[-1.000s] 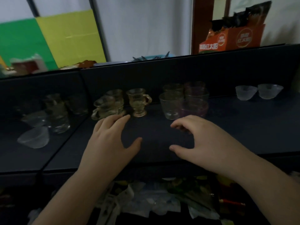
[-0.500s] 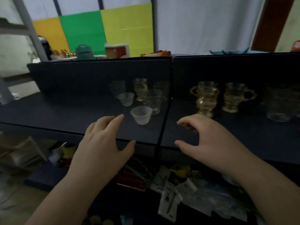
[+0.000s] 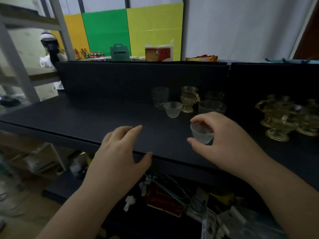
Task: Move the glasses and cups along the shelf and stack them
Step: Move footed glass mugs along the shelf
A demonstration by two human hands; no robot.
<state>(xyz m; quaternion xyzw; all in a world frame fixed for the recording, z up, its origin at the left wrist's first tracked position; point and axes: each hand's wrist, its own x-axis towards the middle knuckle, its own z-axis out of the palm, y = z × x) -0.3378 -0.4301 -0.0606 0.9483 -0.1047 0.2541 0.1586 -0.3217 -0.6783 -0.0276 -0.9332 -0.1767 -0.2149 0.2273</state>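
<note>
A small clear ribbed cup (image 3: pixel 201 134) stands near the front of the dark shelf (image 3: pixel 103 121). My right hand (image 3: pixel 227 142) curls round it, index finger over the rim and thumb at its lower left side. My left hand (image 3: pixel 120 152) hovers open over the shelf's front edge, holding nothing. Behind are a second small ribbed cup (image 3: pixel 173 109), a clear tumbler (image 3: pixel 160 97), an amber handled mug (image 3: pixel 189 99) and a wide clear glass (image 3: pixel 212 106). A cluster of amber handled mugs (image 3: pixel 279 118) stands at the right.
The shelf's left half is bare dark board, with a dark back panel (image 3: pixel 138 78) behind it. A white metal rack (image 3: pixel 20 62) stands at far left. Cluttered papers and cables (image 3: pixel 181 200) lie below the shelf.
The view has swung left along the shelf, away from the pink and clear glasses. My right hand has reached the front small cup and now curls round it. The left hand keeps its open pose.
</note>
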